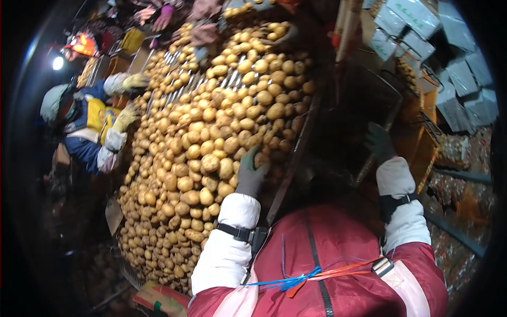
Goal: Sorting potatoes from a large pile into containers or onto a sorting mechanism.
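Note:
My left hand (250, 172), in a grey-green glove, is at the right edge of a wide bed of potatoes (193, 150). Its fingers are curled round a single potato (261, 159). Over the dark area on the right is my right hand (380, 142), gloved alike, with its fingers apart and no object visible in it. A thin bent metal bar (395, 105) runs close beside that hand. Metal slats (185, 91) show between the potatoes toward the far side. Both my forearms wear white sleeves with black straps.
Across the potatoes, a co-worker (95, 113) in pale gloves reaches in from the left; other gloved hands (158, 17) work at the far end. A metal edge (299, 153) borders the bed. Brown crates (422, 153) and stacked pale boxes (458, 68) stand at right, a cardboard box (161, 298) lower left.

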Tool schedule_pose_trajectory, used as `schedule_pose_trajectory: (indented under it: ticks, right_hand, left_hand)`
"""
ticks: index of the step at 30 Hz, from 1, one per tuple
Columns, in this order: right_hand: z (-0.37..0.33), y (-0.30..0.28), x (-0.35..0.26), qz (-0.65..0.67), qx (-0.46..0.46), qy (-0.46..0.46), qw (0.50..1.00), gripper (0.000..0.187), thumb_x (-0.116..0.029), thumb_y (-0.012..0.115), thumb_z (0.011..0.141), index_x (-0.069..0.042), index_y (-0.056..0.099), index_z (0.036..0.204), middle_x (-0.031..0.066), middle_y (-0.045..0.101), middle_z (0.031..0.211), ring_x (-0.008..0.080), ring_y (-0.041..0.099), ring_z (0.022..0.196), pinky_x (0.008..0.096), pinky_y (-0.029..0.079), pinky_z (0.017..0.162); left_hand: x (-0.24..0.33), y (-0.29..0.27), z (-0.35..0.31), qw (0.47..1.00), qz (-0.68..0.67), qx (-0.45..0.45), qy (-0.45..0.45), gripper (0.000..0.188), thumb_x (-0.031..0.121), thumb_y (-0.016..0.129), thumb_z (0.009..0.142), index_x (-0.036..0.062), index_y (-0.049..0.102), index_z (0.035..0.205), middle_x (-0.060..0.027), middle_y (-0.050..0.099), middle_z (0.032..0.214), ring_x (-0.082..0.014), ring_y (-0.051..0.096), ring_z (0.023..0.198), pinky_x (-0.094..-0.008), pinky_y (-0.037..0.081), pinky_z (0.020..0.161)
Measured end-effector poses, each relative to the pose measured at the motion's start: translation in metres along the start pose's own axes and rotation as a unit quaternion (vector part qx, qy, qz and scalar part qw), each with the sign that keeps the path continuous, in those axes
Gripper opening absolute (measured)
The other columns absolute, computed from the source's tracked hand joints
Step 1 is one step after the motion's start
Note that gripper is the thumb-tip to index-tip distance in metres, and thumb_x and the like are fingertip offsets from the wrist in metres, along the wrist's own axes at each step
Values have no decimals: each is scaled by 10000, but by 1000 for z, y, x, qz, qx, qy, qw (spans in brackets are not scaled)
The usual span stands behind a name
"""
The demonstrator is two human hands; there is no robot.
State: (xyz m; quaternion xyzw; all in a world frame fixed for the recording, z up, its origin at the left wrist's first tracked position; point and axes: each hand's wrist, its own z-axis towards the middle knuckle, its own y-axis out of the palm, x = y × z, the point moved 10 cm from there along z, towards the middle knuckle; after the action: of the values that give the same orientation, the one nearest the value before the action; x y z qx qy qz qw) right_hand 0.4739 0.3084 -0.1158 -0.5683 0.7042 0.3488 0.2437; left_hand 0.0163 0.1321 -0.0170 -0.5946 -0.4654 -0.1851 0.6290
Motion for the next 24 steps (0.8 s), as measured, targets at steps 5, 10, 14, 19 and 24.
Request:
schedule_pose_trajectory:
  ticks: [5,10,14,19,24]
  right_hand:
    - [-61,158,3,-38,-366,-14,930,395,-212,462,1028,-28,504,1376,148,604,1304,258,648,1075,397,555,894]
    - [-130,287,91,71,-412,224,880,377,-335,491,1048,-57,561,1295,70,642,1061,166,650,881,293,554,752]
    - [-169,306,108,-20,-440,327,836,304,-347,635,961,-119,600,1159,69,670,1020,196,671,892,399,594,761]
    - [-122,266,109,-72,-405,243,878,170,-169,659,889,-26,701,971,82,690,873,180,655,764,326,553,707]
    - [-121,275,96,-117,-452,167,869,217,-171,687,873,10,735,982,119,705,879,182,667,786,320,547,750]
  left_hand:
    - [1,-24,-8,946,-306,21,-106,686,43,739,793,-15,469,1422,-119,597,1265,-181,610,1106,-289,513,944]
    - [51,-6,-26,977,-207,-33,-32,635,91,754,829,-3,501,1403,-127,599,1300,-219,606,1163,-325,490,1007]
    - [66,-35,-29,999,-13,27,20,483,220,751,827,61,633,1268,-158,625,1271,-332,602,1163,-395,466,1029]
    - [28,-140,-23,951,232,202,26,507,152,736,798,76,604,1282,-161,598,1270,-354,542,1193,-442,418,1057]
    - [-18,-140,-3,918,357,169,-25,629,192,768,758,94,565,1346,-159,570,1307,-341,526,1213,-430,412,1075]
